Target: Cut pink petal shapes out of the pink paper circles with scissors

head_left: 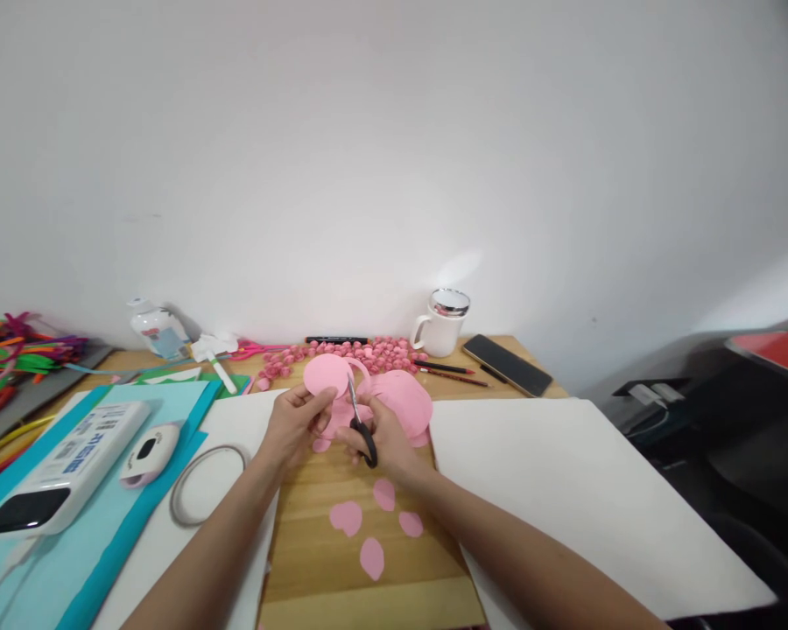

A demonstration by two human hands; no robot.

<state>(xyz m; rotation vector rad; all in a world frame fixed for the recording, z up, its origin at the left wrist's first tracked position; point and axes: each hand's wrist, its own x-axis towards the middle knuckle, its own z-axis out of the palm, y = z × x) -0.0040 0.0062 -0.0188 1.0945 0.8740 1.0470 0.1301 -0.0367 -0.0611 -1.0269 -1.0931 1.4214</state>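
My left hand (304, 420) pinches a round piece of pink paper (327, 374) by its lower edge. Black-handled scissors (363, 430) are in my right hand (386, 437), their blades pointing up at the right edge of that paper. A curved strip of pink paper (360, 372) hangs beside the blades. Just behind my right hand lie more round pink paper pieces (407, 402). Several small pink paper petals (371, 557) are scattered on the wooden tabletop (315, 577) in front of my hands.
Many small pink rolled paper pieces (381, 354) lie at the back, near a white mug (441, 324), pencils (453, 375) and a phone (507, 364). To the left are a power bank (85, 455), a tape ring (177, 494), a bottle (158, 331) and colourful pipe cleaners (19, 354).
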